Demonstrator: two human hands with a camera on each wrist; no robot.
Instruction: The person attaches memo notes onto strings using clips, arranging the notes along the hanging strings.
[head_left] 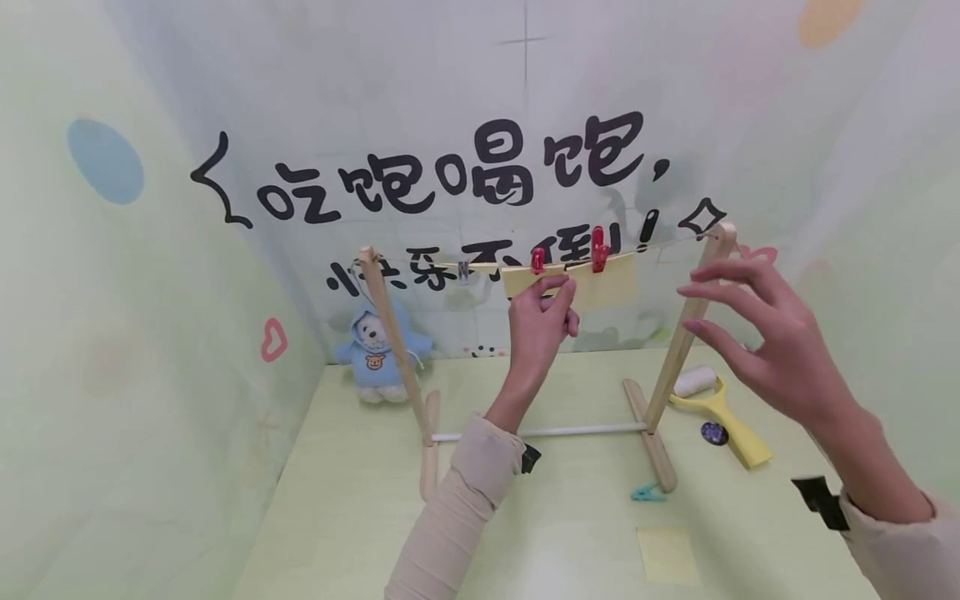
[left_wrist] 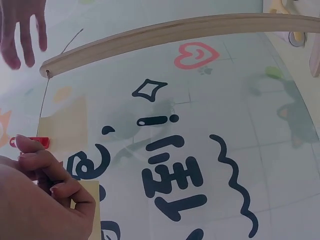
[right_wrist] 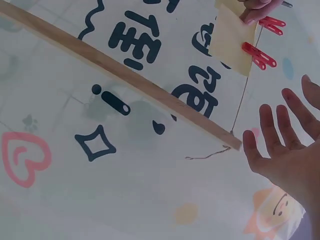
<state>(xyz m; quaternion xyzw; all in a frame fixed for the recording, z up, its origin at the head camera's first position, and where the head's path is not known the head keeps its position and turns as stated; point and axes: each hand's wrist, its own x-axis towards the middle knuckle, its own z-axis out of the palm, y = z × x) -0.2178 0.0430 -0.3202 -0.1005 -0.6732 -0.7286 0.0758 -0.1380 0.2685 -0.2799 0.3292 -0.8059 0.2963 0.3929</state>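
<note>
Fingers of the left hand (head_left: 542, 321) curl together and pinch the lower edge of a yellow paper sheet (head_left: 600, 287), which hangs from a thin string (head_left: 660, 247) stretched between the two posts of a wooden rack (head_left: 678, 350); two red clips (head_left: 598, 248) pin its top edge to the string (a pale clip (head_left: 463, 272) sits further left on the same line). Right hand (head_left: 765, 333): fingers spread apart and straight, holding nothing, raised just beside the rack's right post. Surface: pale green tabletop (head_left: 570, 517), carrying the rack's feet, a yellow lint roller (head_left: 720, 404), a teal clip (head_left: 647, 493), a loose yellow sheet (head_left: 667, 554) and a plush bear in a blue hoodie (head_left: 378, 350) in the far left corner. Room: pale printed backdrop (head_left: 150, 333) with black lettering on three sides. Both forearms wear beige sleeves (head_left: 457, 508), the left reaching upward from below, the right entering from the lower right.
</note>
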